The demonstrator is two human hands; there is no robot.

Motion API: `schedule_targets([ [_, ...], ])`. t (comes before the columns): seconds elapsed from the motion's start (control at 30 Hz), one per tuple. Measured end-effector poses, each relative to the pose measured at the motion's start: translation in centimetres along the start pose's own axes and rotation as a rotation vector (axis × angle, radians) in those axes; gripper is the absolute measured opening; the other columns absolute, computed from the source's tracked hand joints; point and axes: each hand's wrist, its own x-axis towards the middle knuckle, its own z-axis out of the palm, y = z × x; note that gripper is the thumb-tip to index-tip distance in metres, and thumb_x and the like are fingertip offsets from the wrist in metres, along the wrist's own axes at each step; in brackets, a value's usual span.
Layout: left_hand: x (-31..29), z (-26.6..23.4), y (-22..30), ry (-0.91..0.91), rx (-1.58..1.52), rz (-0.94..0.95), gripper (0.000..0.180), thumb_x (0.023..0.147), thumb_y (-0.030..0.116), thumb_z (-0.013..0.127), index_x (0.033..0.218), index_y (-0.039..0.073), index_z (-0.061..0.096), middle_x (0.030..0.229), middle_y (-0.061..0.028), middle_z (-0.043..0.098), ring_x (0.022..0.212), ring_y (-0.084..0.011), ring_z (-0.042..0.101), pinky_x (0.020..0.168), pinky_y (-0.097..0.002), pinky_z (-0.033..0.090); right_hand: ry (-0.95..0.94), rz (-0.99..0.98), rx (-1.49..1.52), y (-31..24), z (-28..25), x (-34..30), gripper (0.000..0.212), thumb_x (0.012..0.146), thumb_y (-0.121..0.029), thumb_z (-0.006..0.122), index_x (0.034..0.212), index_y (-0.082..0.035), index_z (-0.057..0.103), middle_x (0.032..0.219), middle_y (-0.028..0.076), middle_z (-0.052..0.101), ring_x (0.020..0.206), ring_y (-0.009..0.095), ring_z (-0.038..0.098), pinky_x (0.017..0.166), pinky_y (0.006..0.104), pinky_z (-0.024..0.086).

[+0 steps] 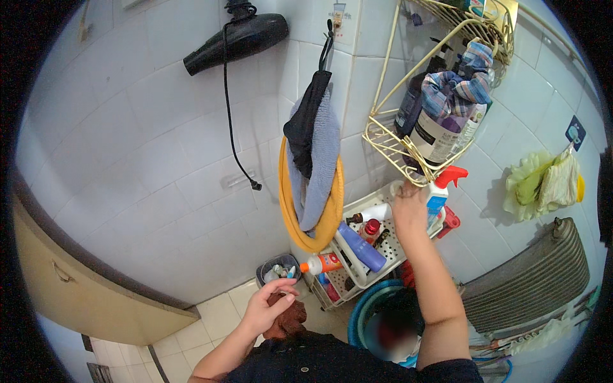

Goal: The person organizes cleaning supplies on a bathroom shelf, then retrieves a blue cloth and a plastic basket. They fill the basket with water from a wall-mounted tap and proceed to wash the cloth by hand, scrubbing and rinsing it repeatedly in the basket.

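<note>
My right hand (410,205) reaches to the back of a white perforated rack (354,271), just below a wire corner shelf and beside a white spray bottle (439,195) with a red trigger. Its fingertips are hidden, so I cannot tell what they touch. On the rack's top tier lie a purple tube (362,249), a white bottle (375,214) and a red-capped bottle (370,230). My left hand (271,306) is empty, fingers stretched out, above a reddish-brown thing (287,322) whose kind I cannot make out.
The gold wire shelf (389,131) holds bottles and a plaid scrunchie (456,86). A black hair dryer (239,41) and towels (319,147) hang on the wall. Below stand a small bin (260,271) and a blue basin (357,319). A ribbed washboard-like panel (530,274) leans right.
</note>
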Motion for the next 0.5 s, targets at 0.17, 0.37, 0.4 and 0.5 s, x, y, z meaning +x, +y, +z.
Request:
schedule_targets([
  [0.17, 0.5, 1.9, 2.4, -0.06, 0.272, 0.179, 0.055, 0.083, 0.014, 0.065, 0.131, 0.006, 0.041, 0.123, -0.0104, 0.051, 0.112, -0.0172, 0.05, 0.097, -0.0329, 0.038, -0.005, 0.107, 0.845, 1.0, -10.1, -7.3, 0.039, 0.073, -0.006, 0.065, 0.11, 0.0, 0.055, 0.113, 0.016, 0.055, 0.11, 0.034, 0.05, 0.096, 0.0427, 0.038],
  [0.37, 2.5, 8.2, 4.8, -0.24, 0.693, 0.474, 0.071, 0.077, 0.026, 0.07, 0.137, 0.012, 0.033, 0.133, -0.0127, 0.042, 0.098, -0.0299, 0.06, 0.079, -0.0335, 0.051, -0.293, -0.181, 1.457, -1.7, -13.0, -12.8, 0.034, 0.08, -0.019, 0.066, 0.11, -0.006, 0.055, 0.11, 0.014, 0.058, 0.098, 0.031, 0.058, 0.082, 0.0371, 0.048],
  [0.4, 2.3, 8.8, 5.0, -0.251, 0.712, 0.431, 0.068, 0.078, 0.027, 0.069, 0.135, 0.013, 0.036, 0.131, -0.0117, 0.044, 0.095, -0.0295, 0.061, 0.078, -0.0336, 0.051, -0.342, -0.164, 1.469, -2.1, -12.9, -13.1, 0.034, 0.081, -0.02, 0.065, 0.109, -0.005, 0.055, 0.109, 0.014, 0.058, 0.097, 0.031, 0.059, 0.082, 0.0369, 0.048],
  [0.5, 2.1, 8.8, 3.9, -0.187, 0.779, 0.36, 0.057, 0.079, 0.026, 0.068, 0.128, 0.013, 0.043, 0.124, -0.01, 0.051, 0.099, -0.0292, 0.059, 0.081, -0.0346, 0.05, -0.622, -0.067, 1.649, -1.3, -13.0, -12.5, 0.031, 0.085, -0.023, 0.061, 0.11, -0.005, 0.053, 0.106, 0.013, 0.061, 0.093, 0.028, 0.062, 0.081, 0.0364, 0.049],
])
